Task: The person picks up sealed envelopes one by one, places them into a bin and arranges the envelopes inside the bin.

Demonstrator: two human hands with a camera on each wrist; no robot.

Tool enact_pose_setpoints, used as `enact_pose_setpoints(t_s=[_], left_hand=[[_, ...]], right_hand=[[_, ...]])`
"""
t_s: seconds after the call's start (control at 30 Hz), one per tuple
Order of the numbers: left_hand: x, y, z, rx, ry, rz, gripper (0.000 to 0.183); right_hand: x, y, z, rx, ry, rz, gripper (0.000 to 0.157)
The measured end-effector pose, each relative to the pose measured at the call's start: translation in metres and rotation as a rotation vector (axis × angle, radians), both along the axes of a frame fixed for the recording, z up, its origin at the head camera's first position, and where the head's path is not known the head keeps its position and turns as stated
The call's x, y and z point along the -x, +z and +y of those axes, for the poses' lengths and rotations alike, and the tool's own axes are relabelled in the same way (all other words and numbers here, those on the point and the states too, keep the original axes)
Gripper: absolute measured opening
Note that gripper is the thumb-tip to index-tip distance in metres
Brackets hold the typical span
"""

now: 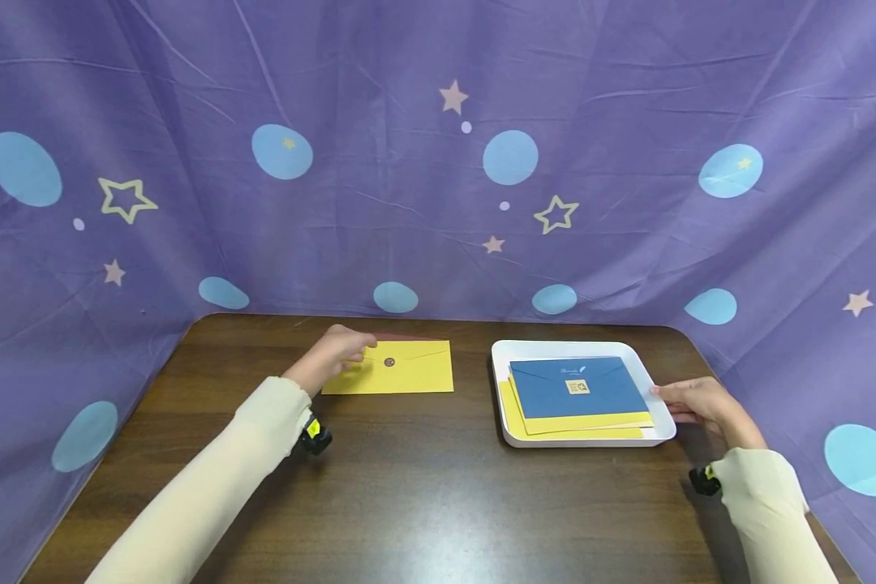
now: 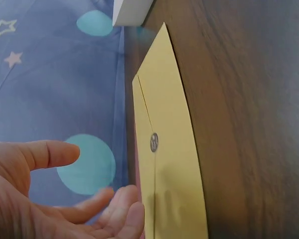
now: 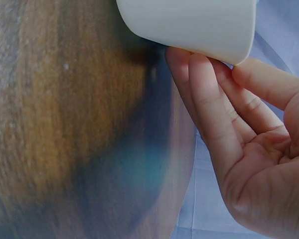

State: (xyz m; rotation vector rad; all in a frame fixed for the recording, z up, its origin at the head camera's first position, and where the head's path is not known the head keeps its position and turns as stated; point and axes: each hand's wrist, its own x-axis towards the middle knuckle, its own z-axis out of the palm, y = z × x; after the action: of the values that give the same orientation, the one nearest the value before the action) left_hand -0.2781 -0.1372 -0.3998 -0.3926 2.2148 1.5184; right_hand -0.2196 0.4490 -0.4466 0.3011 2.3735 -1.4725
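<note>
Over the left end of a yellow envelope (image 1: 416, 369), my left hand (image 1: 341, 349) hovers with thumb and fingers apart, holding nothing. The left wrist view shows its fingertips (image 2: 134, 219) close by the flap side of that envelope, which has a dark round seal (image 2: 154, 142). A strip of a red envelope (image 1: 409, 336) shows behind the yellow one's far edge. My right hand (image 1: 701, 403) grips the right side of a white tray (image 1: 507, 350), thumb at the rim and fingers under it. Inside the tray, a blue envelope (image 1: 555, 397) with a small label lies on yellow envelopes (image 1: 514, 418).
The brown wooden table (image 1: 409, 487) carries both the tray and the loose envelopes. A purple curtain (image 1: 380, 203) with stars and blue dots hangs behind it and along both sides. Each wrist wears a small black camera (image 1: 315, 436).
</note>
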Motion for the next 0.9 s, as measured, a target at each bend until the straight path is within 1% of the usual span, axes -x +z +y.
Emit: enact_pose_setpoints(t_s=[0.1,0.2,0.27,0.37,0.6,0.73,0.83,0.9], left_hand=[[0.001,-0.004,-0.008,0.008,0.034,-0.005,0.067],[0.002,-0.008,-0.014,0.036,0.048,0.006,0.076],[0.002,-0.011,-0.016,0.047,0.051,0.002,0.078],[0.002,-0.014,-0.021,0.059,0.043,-0.018,0.082],[0.004,-0.02,-0.028,0.068,0.051,-0.044,0.089],[0.005,-0.02,-0.031,0.066,0.037,-0.068,0.092],[0.005,-0.02,-0.032,0.094,0.023,-0.076,0.091],[0.006,-0.02,-0.032,0.151,0.02,-0.072,0.09]], right_hand=[[0.0,0.0,0.0,0.006,-0.002,0.0,0.033],[0.0,0.0,0.0,0.013,-0.002,0.0,0.031],[0.0,0.0,-0.001,0.019,-0.002,-0.001,0.031],[0.001,-0.001,-0.001,0.025,0.001,-0.004,0.032],[0.001,-0.001,-0.001,0.024,-0.012,-0.017,0.033],[0.001,0.0,-0.001,0.01,-0.008,-0.014,0.035],[0.001,0.0,-0.001,0.002,-0.001,-0.009,0.038],[0.001,0.001,0.0,-0.001,0.001,-0.007,0.038]])
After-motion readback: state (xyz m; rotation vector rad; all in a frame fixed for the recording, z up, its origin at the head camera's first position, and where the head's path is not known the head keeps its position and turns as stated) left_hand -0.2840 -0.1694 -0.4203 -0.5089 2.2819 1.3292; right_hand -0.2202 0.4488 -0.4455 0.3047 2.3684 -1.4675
